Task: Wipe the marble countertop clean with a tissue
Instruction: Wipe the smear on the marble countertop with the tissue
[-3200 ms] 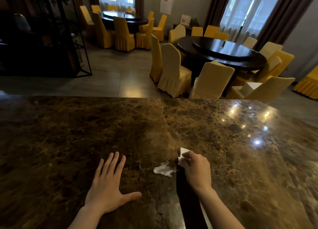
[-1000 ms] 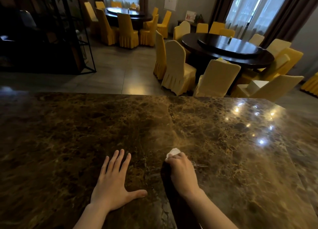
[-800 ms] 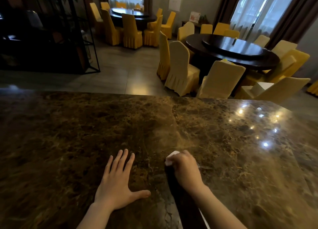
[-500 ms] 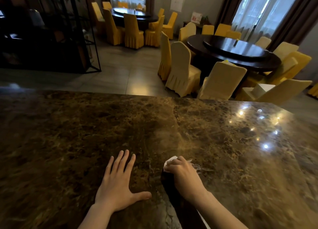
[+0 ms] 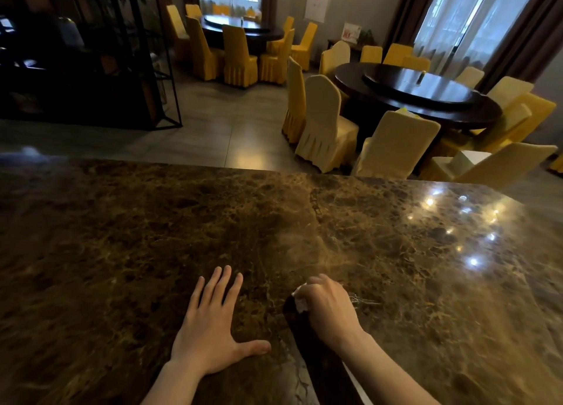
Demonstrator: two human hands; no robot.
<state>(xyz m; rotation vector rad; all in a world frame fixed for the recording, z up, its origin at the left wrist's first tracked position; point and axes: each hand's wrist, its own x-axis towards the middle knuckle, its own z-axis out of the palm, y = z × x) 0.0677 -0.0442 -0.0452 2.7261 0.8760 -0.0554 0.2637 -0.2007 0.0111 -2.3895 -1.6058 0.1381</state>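
Note:
The dark brown marble countertop [image 5: 122,237] fills the lower half of the head view. My right hand [image 5: 330,308] is closed around a crumpled white tissue [image 5: 300,301] and presses it onto the marble near the front centre; only a small corner of the tissue shows at the knuckles. A thin wet smear [image 5: 364,300] lies on the stone just right of that hand. My left hand [image 5: 213,328] rests flat on the counter, fingers spread, a hand's width to the left and holding nothing.
Beyond the counter's far edge are a tiled floor, a round dark dining table [image 5: 417,94] ringed by yellow-covered chairs [image 5: 323,124], a second such table [image 5: 240,30] farther back, and a black metal shelf [image 5: 122,54] at left. Ceiling lights glare on the counter's right side.
The white spill seen beside my right hand 3.2 s ago is gone. My right hand with the tissue slid left and slightly toward me; my left hand stayed flat.

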